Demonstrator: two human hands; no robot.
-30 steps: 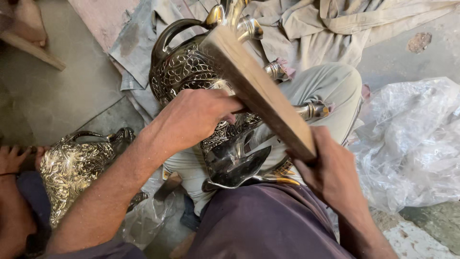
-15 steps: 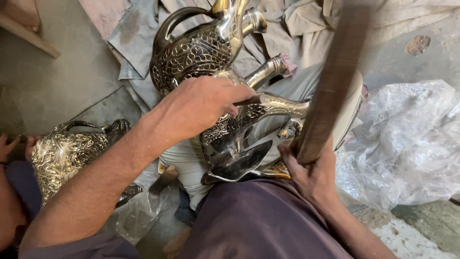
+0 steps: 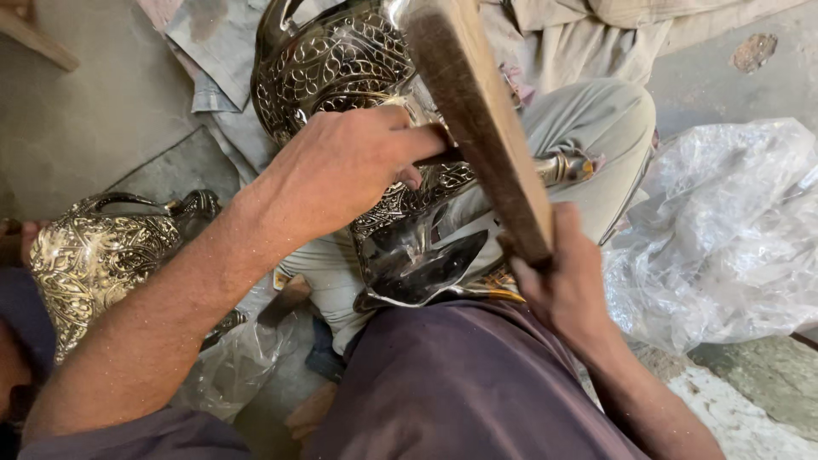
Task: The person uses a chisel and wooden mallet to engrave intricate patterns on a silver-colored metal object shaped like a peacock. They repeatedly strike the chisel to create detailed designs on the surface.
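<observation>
A large ornate silver metal pot (image 3: 341, 68), engraved with leaf patterns and with a shiny flared base (image 3: 417, 255), lies on its side across my lap. My left hand (image 3: 341, 170) presses down on the pot's neck and grips it. My right hand (image 3: 567, 281) is closed around the lower end of a flat wooden stick (image 3: 481, 119), which slants up across the pot toward the top of the view. My knee in grey trousers (image 3: 596, 136) sits under the pot's spout.
A second engraved metal pot (image 3: 94, 255) lies on the floor at the left, over clear plastic. Crumpled clear plastic sheeting (image 3: 724, 230) is heaped at the right. Beige cloth (image 3: 579, 25) is spread at the top. The floor is grey concrete.
The wooden stick swung from slanting left to nearly upright at the right, then back to slanting across the pot. My left hand stayed on the pot's neck throughout.
</observation>
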